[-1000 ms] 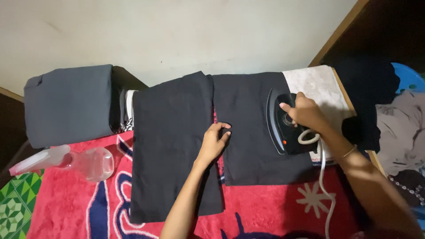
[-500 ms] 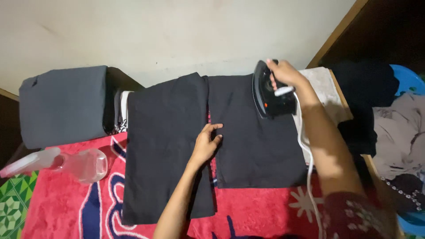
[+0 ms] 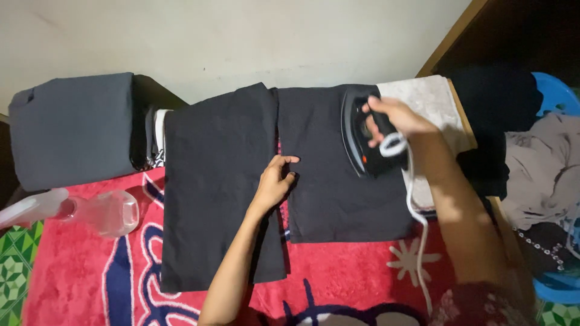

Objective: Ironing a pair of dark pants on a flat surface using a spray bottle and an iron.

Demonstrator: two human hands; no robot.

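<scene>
Two black pieces of cloth lie flat side by side on a red patterned blanket (image 3: 90,271). My left hand (image 3: 275,181) presses flat on the gap between the left black cloth (image 3: 214,181) and the right black cloth (image 3: 332,193), fingers spread. My right hand (image 3: 393,121) grips the handle of a black electric iron (image 3: 362,142), which rests on the upper right part of the right cloth. A white cord (image 3: 414,211) runs from the iron down along my right forearm.
A folded grey garment (image 3: 72,130) lies at the far left. A clear spray bottle (image 3: 78,211) lies on the blanket at left. A pale towel (image 3: 429,96) sits under the iron's right side. Dark and grey clothes (image 3: 544,169) pile in a blue tub at right.
The iron moved up the right cloth toward the wall, then came back down a little and sits flat again. My left hand stayed on the seam between the cloths.
</scene>
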